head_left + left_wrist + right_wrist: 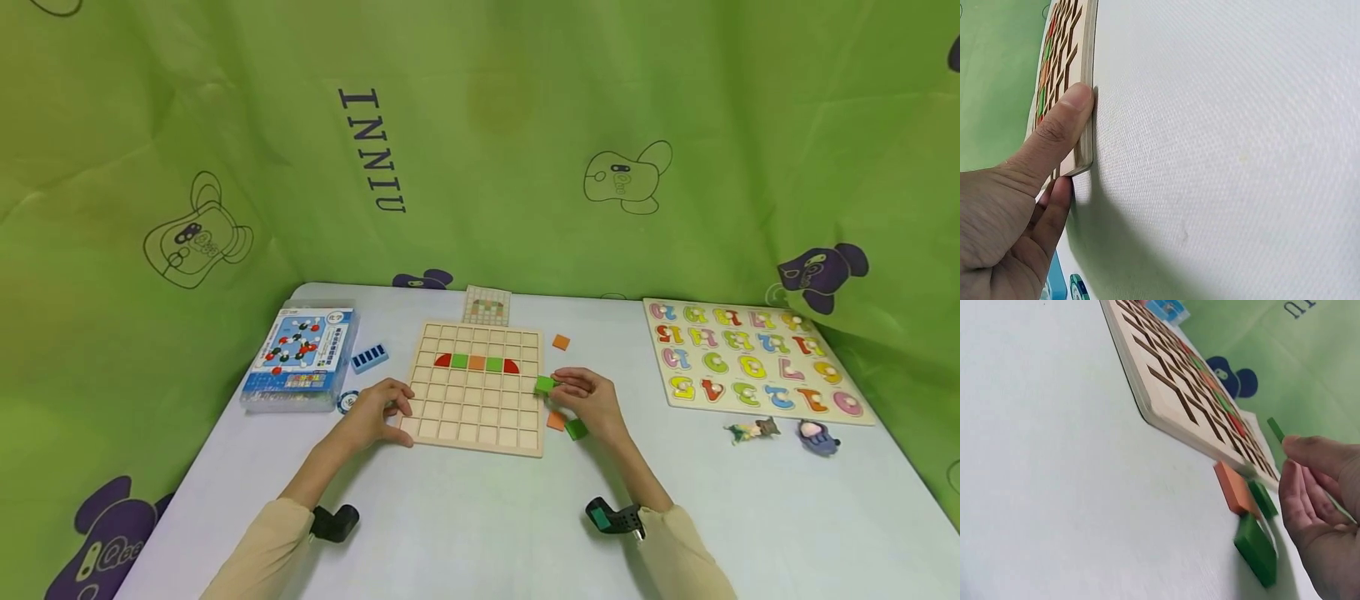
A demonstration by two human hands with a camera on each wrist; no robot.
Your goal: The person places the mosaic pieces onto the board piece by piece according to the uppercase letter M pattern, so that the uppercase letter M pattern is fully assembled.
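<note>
A square wooden grid board [471,408] lies in front of me. One row holds red quarter-round pieces [443,360] at both ends, green squares [459,361] inside them and an orange square [476,362] in the middle. My left hand [377,412] grips the board's near left corner, the thumb [1063,119] on its front edge and fingers against the side. By the right edge, my right hand [588,400] pinches a green square tile [1275,429] between thumb and fingertips. Below it on the table are an orange tile [1234,487] and green tiles [1257,550].
Behind the board lies a pattern card [487,307]. Another orange tile [561,342] sits right of the board. To the left are a boxed set [300,354], a blue striped block [370,357] and a round chip [347,402]; rightward, a number puzzle [750,358] and small figurines [753,430].
</note>
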